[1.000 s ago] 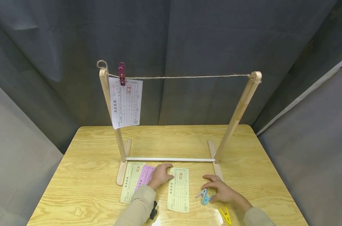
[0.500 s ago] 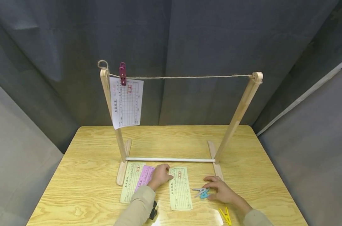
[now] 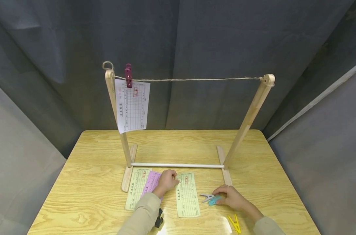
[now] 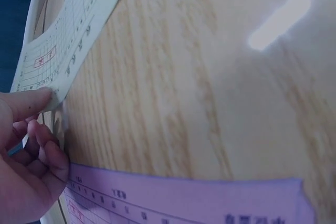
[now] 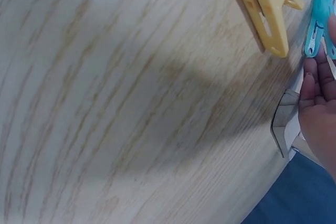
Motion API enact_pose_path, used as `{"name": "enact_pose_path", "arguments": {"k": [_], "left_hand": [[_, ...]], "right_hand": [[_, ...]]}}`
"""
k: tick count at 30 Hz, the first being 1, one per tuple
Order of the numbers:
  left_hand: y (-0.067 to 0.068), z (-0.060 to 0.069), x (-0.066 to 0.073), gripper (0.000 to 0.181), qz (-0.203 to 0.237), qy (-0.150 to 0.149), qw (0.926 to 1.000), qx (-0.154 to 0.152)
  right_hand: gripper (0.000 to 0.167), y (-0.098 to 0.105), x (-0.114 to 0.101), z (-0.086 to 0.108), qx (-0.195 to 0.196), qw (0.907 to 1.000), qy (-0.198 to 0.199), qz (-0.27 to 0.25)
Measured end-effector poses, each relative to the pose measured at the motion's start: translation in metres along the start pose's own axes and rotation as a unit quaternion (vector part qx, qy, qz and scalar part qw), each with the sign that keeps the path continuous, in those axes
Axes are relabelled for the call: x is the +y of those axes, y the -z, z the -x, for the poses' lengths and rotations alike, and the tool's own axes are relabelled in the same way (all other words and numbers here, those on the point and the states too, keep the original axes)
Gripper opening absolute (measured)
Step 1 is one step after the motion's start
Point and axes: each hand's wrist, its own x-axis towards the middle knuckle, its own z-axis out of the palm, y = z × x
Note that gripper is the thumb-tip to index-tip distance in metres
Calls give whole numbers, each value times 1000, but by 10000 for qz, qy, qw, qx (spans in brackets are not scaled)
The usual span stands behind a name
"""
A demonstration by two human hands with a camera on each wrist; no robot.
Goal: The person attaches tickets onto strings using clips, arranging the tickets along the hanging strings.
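My left hand (image 3: pixel 167 181) pinches the top left corner of a pale green slip (image 3: pixel 188 199) lying on the table. In the left wrist view the thumb of that hand (image 4: pixel 26 166) rests on the slip's corner (image 4: pixel 58 56), other fingers curled below. At the right, the fingers of my right hand (image 3: pixel 232 197) grip a blue clothespin (image 3: pixel 214 200) low over the table; a grey clothespin (image 3: pixel 207 197) lies against its left side. In the right wrist view the hand (image 5: pixel 320 108) has its fingertips at the blue clothespin (image 5: pixel 317 22).
Behind the hands stands a wooden rack (image 3: pixel 248 120) with a string (image 3: pixel 195 79); a maroon clothespin (image 3: pixel 128 76) holds a white slip (image 3: pixel 133 107) there. Another green slip (image 3: pixel 134 191), a purple slip (image 3: pixel 151 182), a black clip (image 3: pixel 158 218) and a yellow clothespin (image 3: pixel 234 223) lie on the table.
The green slip by my left hand has turned slightly, its lower end shifting right. My right fingers have closed on the blue clothespin, and both clothespins there have turned.
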Motion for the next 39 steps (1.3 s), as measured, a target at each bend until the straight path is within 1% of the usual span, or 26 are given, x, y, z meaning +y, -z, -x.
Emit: {"name": "enact_pose_path", "arguments": {"k": [5, 7, 10, 12, 14, 16, 20, 23, 25, 27, 29, 32, 35, 39], "left_hand": [[3, 0, 3, 6, 346, -92, 9994, 19], [4, 0, 5, 5, 466, -106, 9989, -35], [6, -1, 8, 4, 589, -221, 9980, -77], [7, -1, 9, 5, 683, -280, 9972, -111], [9, -2, 11, 5, 785, -359, 9961, -154], [10, -1, 13, 5, 916, -369, 9948, -238], [13, 0, 16, 5, 1059, -422, 9929, -327], [14, 1, 18, 5, 1104, -487, 9923, -284], [15, 1, 18, 5, 1156, -487, 9918, -258], [16, 2, 19, 5, 1227, -469, 9910, -242], [17, 3, 19, 6, 1298, -455, 9902, -237], [19, 4, 21, 6, 1437, -414, 9884, -271], [22, 6, 24, 5, 1545, -438, 9866, -299], [25, 8, 28, 4, 1653, -442, 9849, -270]], "right_hand": [[29, 2, -7, 2, -8, 10000, 39, -91], [29, 3, -9, 3, 57, 9994, 238, -239], [30, 5, -8, 4, 201, 9970, 577, -468], [31, 6, -7, 4, 269, 9954, 694, -600], [33, 7, -5, 4, 338, 9957, 603, -612], [35, 7, -4, 4, 367, 9963, 441, -642], [36, 9, -5, 5, 346, 9961, 135, -803], [37, 10, -6, 6, 342, 9936, -56, -1071], [36, 10, -7, 7, 435, 9912, -216, -1233], [37, 10, -8, 6, 585, 9858, -427, -1512], [38, 10, -9, 5, 810, 9812, -559, -1661], [40, 12, -13, 2, 1133, 9736, -573, -1894], [39, 13, -18, -1, 1471, 9704, -447, -1864], [40, 13, -25, -3, 1841, 9653, -560, -1764]]}}
